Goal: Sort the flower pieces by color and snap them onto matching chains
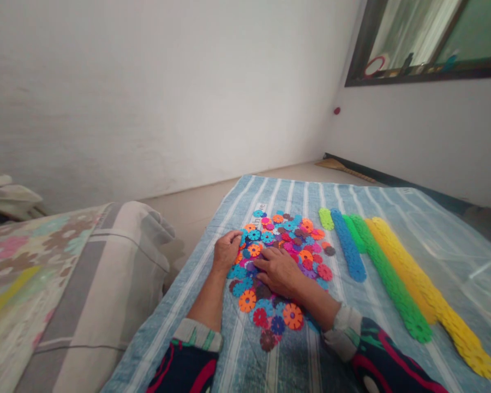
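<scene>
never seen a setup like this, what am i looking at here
No machine here, just someone's bare left hand and right hand. The only picture comes from a camera worn on that person's head, looking forward and down. On a striped blue cloth lies a loose, colourful pile of notched discs; to its right are a blue row, green rows and yellow rows. Both hands are at the pile, but whether they hold a disc is unclear.

I count one mixed heap of flower-shaped discs, one lime row, one blue row, two green rows, two yellow rows.
</scene>
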The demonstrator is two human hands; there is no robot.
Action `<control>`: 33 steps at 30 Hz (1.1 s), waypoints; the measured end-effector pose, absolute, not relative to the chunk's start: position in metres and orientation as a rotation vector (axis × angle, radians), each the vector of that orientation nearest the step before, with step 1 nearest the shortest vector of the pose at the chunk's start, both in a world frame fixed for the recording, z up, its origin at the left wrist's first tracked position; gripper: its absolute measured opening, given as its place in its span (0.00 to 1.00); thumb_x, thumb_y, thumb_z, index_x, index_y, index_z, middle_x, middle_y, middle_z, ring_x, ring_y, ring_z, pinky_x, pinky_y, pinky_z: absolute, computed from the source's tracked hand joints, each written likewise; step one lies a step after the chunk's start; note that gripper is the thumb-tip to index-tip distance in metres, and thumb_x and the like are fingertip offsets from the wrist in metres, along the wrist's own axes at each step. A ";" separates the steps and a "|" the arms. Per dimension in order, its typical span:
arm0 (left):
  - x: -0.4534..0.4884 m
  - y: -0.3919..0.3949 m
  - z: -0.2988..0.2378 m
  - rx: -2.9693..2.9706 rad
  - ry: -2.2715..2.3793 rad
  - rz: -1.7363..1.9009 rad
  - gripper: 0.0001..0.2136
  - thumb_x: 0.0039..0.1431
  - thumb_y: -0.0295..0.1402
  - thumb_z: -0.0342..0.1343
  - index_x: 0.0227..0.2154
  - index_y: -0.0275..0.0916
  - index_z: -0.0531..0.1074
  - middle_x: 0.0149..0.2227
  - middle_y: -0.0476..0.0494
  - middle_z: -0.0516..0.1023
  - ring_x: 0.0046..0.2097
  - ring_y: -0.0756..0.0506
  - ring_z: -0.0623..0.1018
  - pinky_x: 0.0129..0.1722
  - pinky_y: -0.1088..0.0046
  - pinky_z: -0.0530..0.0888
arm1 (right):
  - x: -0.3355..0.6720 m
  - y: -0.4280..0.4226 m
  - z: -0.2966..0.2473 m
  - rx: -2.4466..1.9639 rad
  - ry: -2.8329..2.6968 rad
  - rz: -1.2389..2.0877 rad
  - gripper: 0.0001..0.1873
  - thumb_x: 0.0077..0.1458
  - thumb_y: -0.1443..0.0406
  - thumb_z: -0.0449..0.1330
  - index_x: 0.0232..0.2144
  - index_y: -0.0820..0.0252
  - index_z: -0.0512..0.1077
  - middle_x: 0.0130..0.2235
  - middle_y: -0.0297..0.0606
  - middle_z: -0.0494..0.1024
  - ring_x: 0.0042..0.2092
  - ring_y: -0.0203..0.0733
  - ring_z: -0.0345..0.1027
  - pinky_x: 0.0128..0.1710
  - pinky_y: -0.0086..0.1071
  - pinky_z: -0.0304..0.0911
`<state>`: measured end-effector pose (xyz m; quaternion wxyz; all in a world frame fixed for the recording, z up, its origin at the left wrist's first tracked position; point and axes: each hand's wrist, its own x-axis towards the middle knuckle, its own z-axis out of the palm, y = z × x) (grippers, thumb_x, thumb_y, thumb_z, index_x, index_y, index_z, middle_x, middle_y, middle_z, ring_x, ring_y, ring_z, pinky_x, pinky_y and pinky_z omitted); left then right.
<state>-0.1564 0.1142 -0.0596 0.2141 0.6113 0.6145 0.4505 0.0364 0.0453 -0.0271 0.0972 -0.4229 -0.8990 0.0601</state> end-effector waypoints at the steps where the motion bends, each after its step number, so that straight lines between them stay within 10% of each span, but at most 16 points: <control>1: -0.156 0.114 -0.060 1.692 1.705 1.250 0.14 0.51 0.35 0.49 0.35 0.38 0.77 0.37 0.47 0.81 0.40 0.45 0.77 0.46 0.69 0.72 | 0.041 0.044 -0.026 -1.268 -2.660 0.185 0.14 0.60 0.57 0.56 0.47 0.52 0.71 0.48 0.40 0.69 0.51 0.46 0.59 0.50 0.41 0.54; 33: -0.156 0.115 -0.057 1.714 1.758 1.250 0.14 0.50 0.37 0.50 0.35 0.40 0.78 0.32 0.50 0.81 0.36 0.46 0.78 0.39 0.74 0.73 | 0.058 -0.022 -0.026 -1.239 -2.604 0.329 0.13 0.59 0.59 0.57 0.45 0.55 0.69 0.51 0.42 0.68 0.52 0.48 0.60 0.51 0.43 0.56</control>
